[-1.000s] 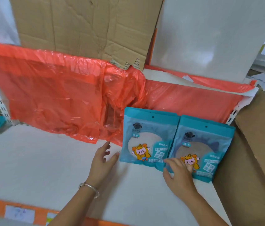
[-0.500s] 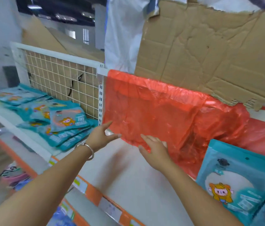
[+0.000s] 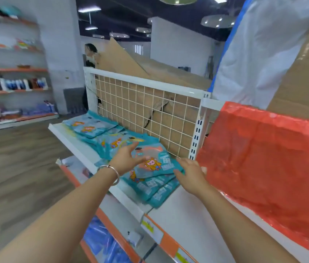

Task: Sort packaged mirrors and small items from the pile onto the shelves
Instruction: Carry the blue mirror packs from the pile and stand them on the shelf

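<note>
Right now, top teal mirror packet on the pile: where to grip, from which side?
Probably its near right edge, from the right, with the right hand. The top packet lies flat on the pile; that edge is exposed beside that open hand, so a thumb-over pinch should fit. The left hand hovers at its left side.

Packets [image 3: 150, 168] on shelf [image 3: 100, 166], before grid [image 3: 146, 111]

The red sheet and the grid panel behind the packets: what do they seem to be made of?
The red sheet looks like thin glossy plastic film: translucent, wrinkled, with shiny patches. The grid panel seems white-coated metal wire: thin straight rods in a rigid white frame.
</note>
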Demonstrator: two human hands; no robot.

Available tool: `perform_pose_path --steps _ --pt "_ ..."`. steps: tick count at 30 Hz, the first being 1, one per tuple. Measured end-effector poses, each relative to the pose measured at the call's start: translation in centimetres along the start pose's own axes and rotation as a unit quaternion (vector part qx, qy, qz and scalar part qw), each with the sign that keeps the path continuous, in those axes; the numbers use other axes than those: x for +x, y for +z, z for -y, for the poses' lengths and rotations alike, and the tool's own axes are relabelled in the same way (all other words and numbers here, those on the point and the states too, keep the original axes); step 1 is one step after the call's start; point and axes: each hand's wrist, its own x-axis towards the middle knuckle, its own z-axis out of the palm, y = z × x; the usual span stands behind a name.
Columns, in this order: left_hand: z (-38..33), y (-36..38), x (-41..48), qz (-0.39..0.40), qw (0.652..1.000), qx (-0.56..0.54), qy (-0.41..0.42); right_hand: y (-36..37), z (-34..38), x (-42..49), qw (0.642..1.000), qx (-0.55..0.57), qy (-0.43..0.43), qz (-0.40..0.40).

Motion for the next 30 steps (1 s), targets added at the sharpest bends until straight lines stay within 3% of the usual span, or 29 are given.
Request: perform_pose_path --steps 12,21,30 --pt "9.2 -5.1 6.4 -0.043 0.997 0.016 -0.062 6.1 6.3 13.5 0.998 -0.042 0.002 0.039" --pt "14.1 -7.8 16.4 -0.050 0.993 -0.001 -0.106 10.0 7.2 24.3 0.994 -0.072 0.003 0.081" --pt "19.0 -9.4 23.6 -0.018 0.991 0.027 -0.128 13.4 8.4 32.4 0.992 -0.079 0.020 0.098"
